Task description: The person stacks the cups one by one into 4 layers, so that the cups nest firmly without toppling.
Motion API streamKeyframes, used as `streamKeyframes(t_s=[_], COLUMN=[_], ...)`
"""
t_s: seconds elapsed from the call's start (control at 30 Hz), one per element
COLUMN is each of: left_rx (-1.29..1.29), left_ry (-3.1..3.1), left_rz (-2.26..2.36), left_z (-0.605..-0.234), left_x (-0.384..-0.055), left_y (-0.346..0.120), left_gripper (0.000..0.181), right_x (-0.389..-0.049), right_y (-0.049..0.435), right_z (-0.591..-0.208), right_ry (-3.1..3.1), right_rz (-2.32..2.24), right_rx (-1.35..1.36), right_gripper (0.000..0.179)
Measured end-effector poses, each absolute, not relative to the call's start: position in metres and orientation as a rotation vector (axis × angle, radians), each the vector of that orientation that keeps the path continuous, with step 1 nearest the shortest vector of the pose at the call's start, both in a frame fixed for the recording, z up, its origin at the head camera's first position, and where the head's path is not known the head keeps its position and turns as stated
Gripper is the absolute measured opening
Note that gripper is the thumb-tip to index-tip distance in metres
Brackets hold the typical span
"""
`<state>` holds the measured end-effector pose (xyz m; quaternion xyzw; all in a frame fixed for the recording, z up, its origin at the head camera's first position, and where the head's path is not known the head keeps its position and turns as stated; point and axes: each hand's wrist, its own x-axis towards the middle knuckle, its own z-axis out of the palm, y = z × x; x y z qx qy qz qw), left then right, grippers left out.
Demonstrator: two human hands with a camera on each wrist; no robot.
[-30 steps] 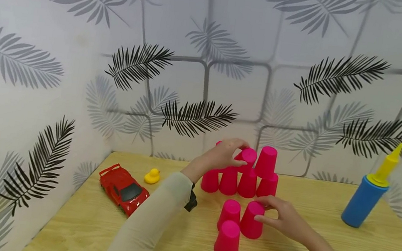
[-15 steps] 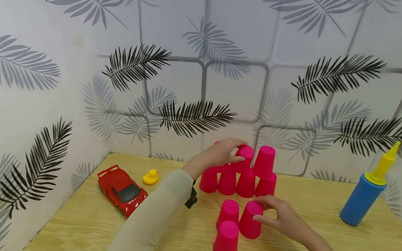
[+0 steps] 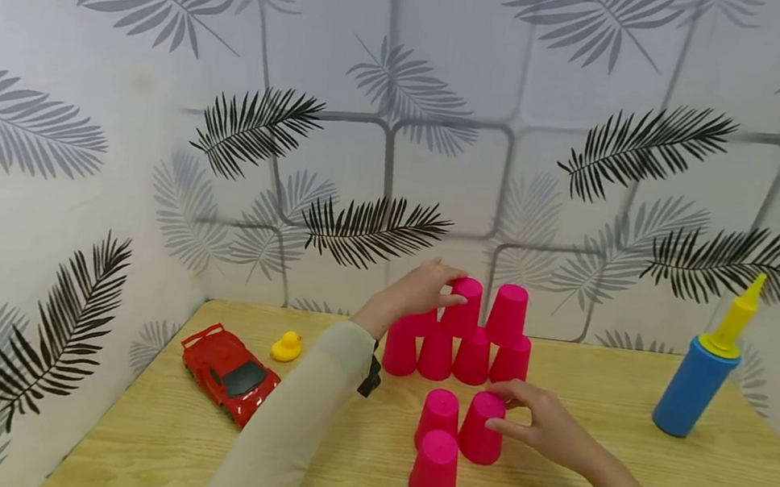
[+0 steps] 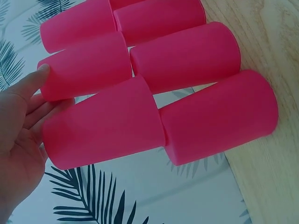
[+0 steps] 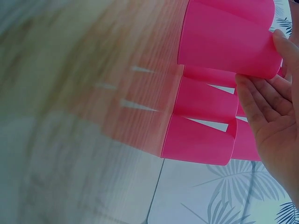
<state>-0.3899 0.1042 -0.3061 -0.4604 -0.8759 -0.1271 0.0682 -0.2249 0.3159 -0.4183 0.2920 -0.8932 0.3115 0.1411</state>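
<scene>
Pink upper-row cup [image 3: 464, 309] sits pinched in the left hand [image 3: 421, 289], a matching front cup [image 3: 480, 435] in the right hand [image 3: 543, 425].

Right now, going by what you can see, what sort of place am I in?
Probably a play corner indoors, though I can't tell whether it's a home. A red toy car, a yellow toy duck and pink cups, some stacked, suggest it.

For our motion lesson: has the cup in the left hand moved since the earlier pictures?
Yes, the held cup shifted left, away from the upper right cup.
</scene>
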Motion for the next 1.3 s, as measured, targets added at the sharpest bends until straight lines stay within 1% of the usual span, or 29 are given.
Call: streamKeyframes(t_s=[0.2, 0.3, 0.4, 0.6, 0.8, 0.93, 1.1, 1.2, 1.3], left_rx=[-1.362, -1.356, -1.345, -1.306, -1.250, -1.229, -1.247, -1.257, -1.259], left_ry=[-2.621, -2.603, -2.600, -2.601, -2.451, -2.315, -2.199, -2.210, -2.282], left_rz=[-0.159, -0.123, -0.135, -0.313, -0.608, -0.788, -0.954, -1.065, -1.159], left_z=[-0.305, -0.305, -0.305, -0.305, -0.306, -0.313, -0.331, -0.346, -0.363], left_x=[-0.391, -0.391, -0.391, -0.387, -0.374, -0.362, -0.346, -0.335, -0.324], left_y=[0.105, 0.104, 0.101, 0.090, 0.074, 0.054, 0.034, 0.024, 0.017], left_gripper=[0.048, 0.048, 0.051, 0.061, 0.060, 0.059, 0.057, 0.058, 0.058], right_x=[-0.224, -0.224, -0.225, -0.225, -0.220, -0.219, -0.219, -0.221, -0.225], right_y=[0.315, 0.315, 0.313, 0.312, 0.318, 0.322, 0.330, 0.331, 0.329], right_z=[-0.418, -0.418, -0.419, -0.421, -0.419, -0.416, -0.407, -0.399, -0.391], right_ry=[-2.580, -2.586, -2.590, -2.559, -2.512, -2.451, -2.282, -2.177, -2.079], right_rz=[0.905, 0.912, 0.913, 0.892, 0.859, 0.824, 0.802, 0.835, 0.886], right_rx=[0.839, 0.830, 0.826, 0.837, 0.815, 0.764, 0.659, 0.610, 0.580], right_gripper=[0.043, 0.043, 0.043, 0.042, 0.040, 0.040, 0.050, 0.057, 0.060])
